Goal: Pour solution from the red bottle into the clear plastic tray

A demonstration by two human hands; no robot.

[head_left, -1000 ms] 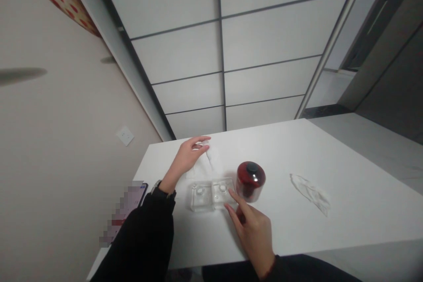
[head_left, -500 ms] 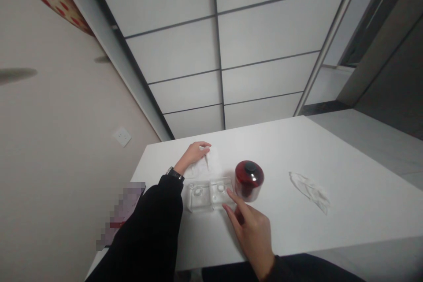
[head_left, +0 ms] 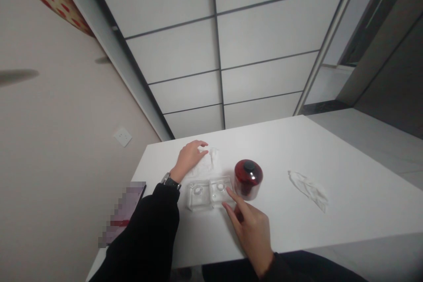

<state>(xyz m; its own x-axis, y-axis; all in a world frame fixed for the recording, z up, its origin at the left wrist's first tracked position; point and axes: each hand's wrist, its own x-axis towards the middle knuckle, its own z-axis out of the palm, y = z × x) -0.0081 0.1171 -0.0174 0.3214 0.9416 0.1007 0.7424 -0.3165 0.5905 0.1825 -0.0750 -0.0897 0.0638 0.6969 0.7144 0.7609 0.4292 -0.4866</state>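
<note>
My left hand [head_left: 191, 157] is over the far left of the white table, thumb and fingers apart, with nothing seen between them. Beneath and beside it lies a white tissue [head_left: 205, 165], its right end raised in a crumple. Nearer to me sits a clear plastic box [head_left: 201, 205], seemingly of two square halves side by side, each with a round shape in it. My right hand [head_left: 251, 231] is at the box's right half; its thumb and index finger are spread near that edge, and I cannot tell whether they touch it. A red-topped clear container [head_left: 248, 179] stands just beyond.
A crumpled white strip [head_left: 308, 190] lies on the right part of the white table [head_left: 357, 198]. At the left edge is a flat, blurred-out item [head_left: 124, 211] with a dark border. Paneled white doors [head_left: 264, 75] rise behind the table, and a wall with a socket [head_left: 122, 136] stands left.
My left hand has drawn slightly left, its fingers parting from the tissue, whose right end now stands crumpled. My right hand has stayed almost still beside the clear box.
</note>
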